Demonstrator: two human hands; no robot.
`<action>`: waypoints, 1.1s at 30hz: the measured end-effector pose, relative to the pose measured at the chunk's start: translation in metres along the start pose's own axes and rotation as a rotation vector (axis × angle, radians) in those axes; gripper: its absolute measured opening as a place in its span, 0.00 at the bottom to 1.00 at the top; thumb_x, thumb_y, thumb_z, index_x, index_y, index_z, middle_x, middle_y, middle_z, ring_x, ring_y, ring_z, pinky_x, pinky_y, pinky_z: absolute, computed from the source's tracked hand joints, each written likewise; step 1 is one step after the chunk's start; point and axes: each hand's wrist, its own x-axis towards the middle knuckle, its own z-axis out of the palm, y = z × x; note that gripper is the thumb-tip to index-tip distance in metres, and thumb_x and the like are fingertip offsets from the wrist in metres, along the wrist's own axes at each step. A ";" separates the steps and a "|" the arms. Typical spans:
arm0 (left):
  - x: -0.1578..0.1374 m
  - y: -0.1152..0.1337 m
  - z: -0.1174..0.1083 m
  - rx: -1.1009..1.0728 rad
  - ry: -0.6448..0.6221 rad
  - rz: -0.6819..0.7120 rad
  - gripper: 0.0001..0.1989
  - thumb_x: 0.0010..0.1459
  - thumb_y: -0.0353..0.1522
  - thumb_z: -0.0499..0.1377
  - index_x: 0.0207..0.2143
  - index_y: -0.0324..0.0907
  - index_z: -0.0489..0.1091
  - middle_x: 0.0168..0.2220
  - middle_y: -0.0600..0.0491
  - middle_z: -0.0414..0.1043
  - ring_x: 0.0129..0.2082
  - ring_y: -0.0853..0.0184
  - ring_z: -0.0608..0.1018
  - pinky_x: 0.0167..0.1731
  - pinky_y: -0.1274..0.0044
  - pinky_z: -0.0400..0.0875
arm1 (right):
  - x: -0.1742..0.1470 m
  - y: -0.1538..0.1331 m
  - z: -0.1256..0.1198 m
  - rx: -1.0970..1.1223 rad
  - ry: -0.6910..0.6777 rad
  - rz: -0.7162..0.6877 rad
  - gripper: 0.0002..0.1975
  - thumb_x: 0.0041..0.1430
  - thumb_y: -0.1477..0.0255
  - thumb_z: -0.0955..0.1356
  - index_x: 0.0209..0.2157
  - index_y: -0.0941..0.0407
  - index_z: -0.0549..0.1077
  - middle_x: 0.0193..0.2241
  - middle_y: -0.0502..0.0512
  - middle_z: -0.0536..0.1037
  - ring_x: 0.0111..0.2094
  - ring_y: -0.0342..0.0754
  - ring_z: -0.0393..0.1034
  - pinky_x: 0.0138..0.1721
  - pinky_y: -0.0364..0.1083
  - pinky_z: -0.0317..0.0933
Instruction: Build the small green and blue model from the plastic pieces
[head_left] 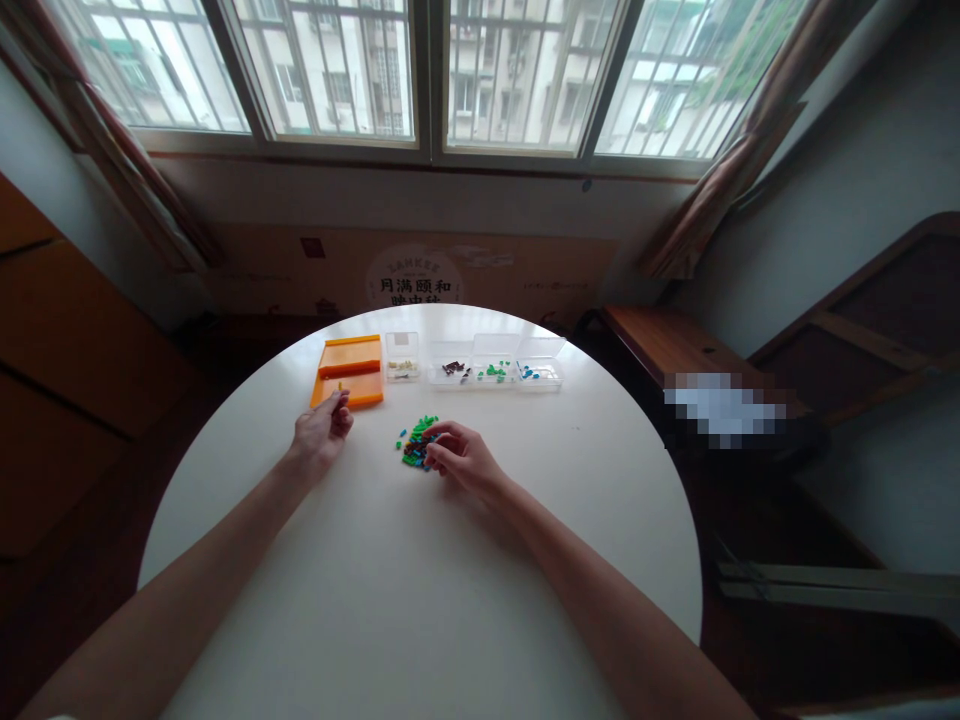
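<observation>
My left hand (pixel 322 432) is closed in a pinch at the near edge of an open orange case (pixel 350 354). A small yellow piece (pixel 340 386) stands out at its fingertips. Over a pile of small green, blue and dark plastic pieces (pixel 420 430) is my right hand (pixel 466 456), its fingers curved and its thumb and forefinger apart. The hand covers the right side of the pile, and I cannot make out anything between its fingers.
Behind the pile stand a clear box (pixel 403 370) with pale pieces and a clear compartment box (pixel 495 382) with dark, green and blue pieces, lids raised. All rest on a round white table (pixel 390 580). A wooden bench (pixel 675 340) stands at the right.
</observation>
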 end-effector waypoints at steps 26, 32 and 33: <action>-0.047 -0.038 -0.004 1.197 -0.916 1.080 0.09 0.56 0.31 0.55 0.34 0.38 0.74 0.15 0.58 0.63 0.14 0.77 0.61 0.19 0.84 0.56 | 0.003 0.006 -0.018 -0.500 0.426 -0.216 0.08 0.53 0.73 0.63 0.34 0.57 0.72 0.25 0.52 0.74 0.25 0.44 0.66 0.30 0.44 0.61; -0.045 -0.040 -0.005 1.201 -0.879 1.045 0.09 0.55 0.32 0.56 0.34 0.38 0.74 0.14 0.60 0.59 0.14 0.77 0.59 0.18 0.84 0.55 | 0.002 0.007 -0.022 -0.770 0.380 -0.213 0.08 0.53 0.76 0.63 0.32 0.57 0.74 0.28 0.54 0.71 0.26 0.43 0.65 0.32 0.44 0.61; -0.045 -0.040 -0.006 1.203 -0.877 1.042 0.09 0.55 0.31 0.56 0.34 0.38 0.74 0.14 0.60 0.58 0.14 0.77 0.59 0.18 0.84 0.55 | 0.001 0.008 -0.021 -0.793 0.360 -0.208 0.08 0.53 0.76 0.64 0.32 0.57 0.74 0.28 0.54 0.71 0.26 0.43 0.65 0.32 0.44 0.61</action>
